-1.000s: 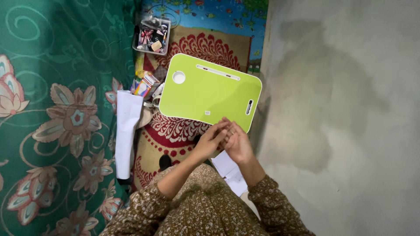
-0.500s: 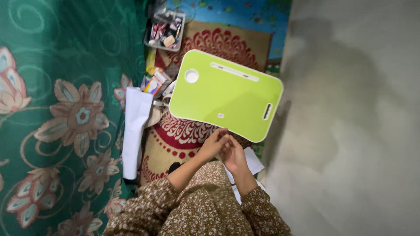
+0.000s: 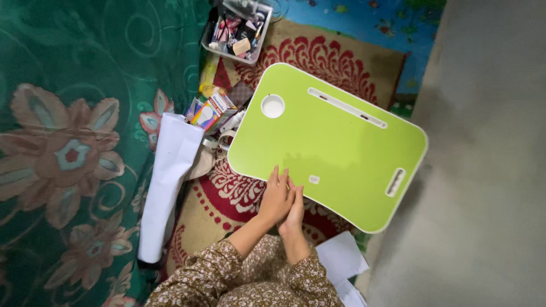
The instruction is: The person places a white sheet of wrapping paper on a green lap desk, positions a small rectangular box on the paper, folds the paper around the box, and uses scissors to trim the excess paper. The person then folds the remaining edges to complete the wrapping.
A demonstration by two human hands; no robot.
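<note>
A lime-green lap table (image 3: 341, 148) with a round cup hole (image 3: 272, 106), a long slot (image 3: 347, 108) and a handle cut-out (image 3: 394, 182) lies on a red patterned rug (image 3: 227, 196). My left hand (image 3: 276, 196) and my right hand (image 3: 294, 213) are pressed together, fingers stretched out, at the table's near edge. The left fingertips just overlap that edge. Neither hand holds anything. Brown floral sleeves cover both forearms.
A white paper roll (image 3: 165, 182) lies left of the rug on green floral cloth (image 3: 74, 142). A small colourful box (image 3: 210, 112) and a clear tray of small items (image 3: 237, 28) sit beyond it. White sheets (image 3: 341, 261) lie near my right elbow. Grey floor (image 3: 489, 170) fills the right.
The view has dropped closer and swung, so the table looks larger and further right. My hands stay joined and have settled flatter at the table's near edge.
</note>
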